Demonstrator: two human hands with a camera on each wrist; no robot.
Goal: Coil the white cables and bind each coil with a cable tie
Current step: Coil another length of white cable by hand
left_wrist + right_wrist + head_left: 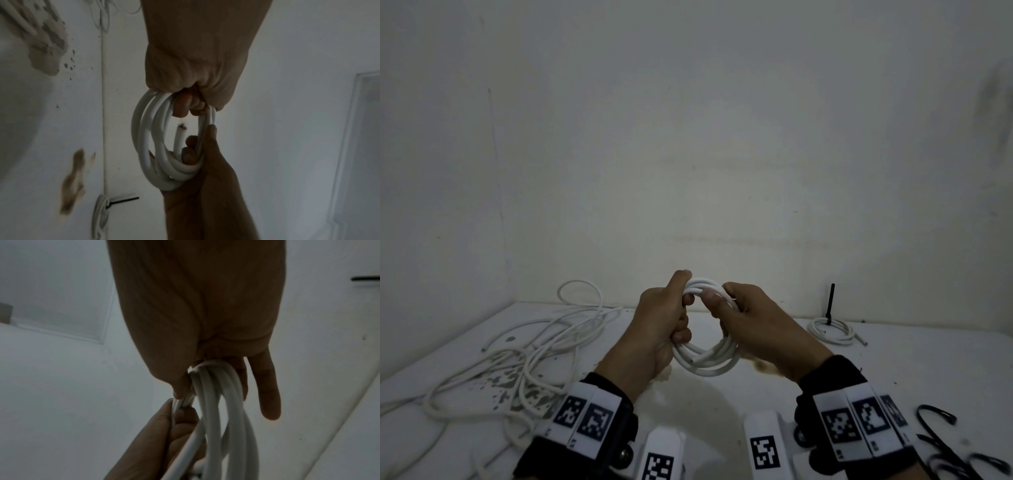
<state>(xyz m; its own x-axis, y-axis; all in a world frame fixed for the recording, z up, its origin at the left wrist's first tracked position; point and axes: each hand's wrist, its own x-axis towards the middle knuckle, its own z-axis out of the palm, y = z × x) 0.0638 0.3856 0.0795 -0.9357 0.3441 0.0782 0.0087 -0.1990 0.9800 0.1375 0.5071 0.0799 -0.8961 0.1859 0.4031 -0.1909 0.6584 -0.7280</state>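
Note:
A small coil of white cable [705,359] is held up above the table between both hands. My left hand [671,318] grips its left side, thumb on top and fingers curled through the loop. My right hand [736,311] grips the right side, thumb pressing the top strands. A cut cable end [690,360] pokes out at the bottom. In the left wrist view the coil [148,146] hangs from my left hand [191,104], with the other hand below. In the right wrist view the coil [222,402] runs down from my right hand [205,369], little finger sticking out.
A tangle of loose white cables [527,356] lies on the table's left side. A bound coil [832,330] with an upright black cable tie [831,303] sits at the back right. Several black cable ties [945,442] lie at the front right. A brown stain [760,366] marks the white table.

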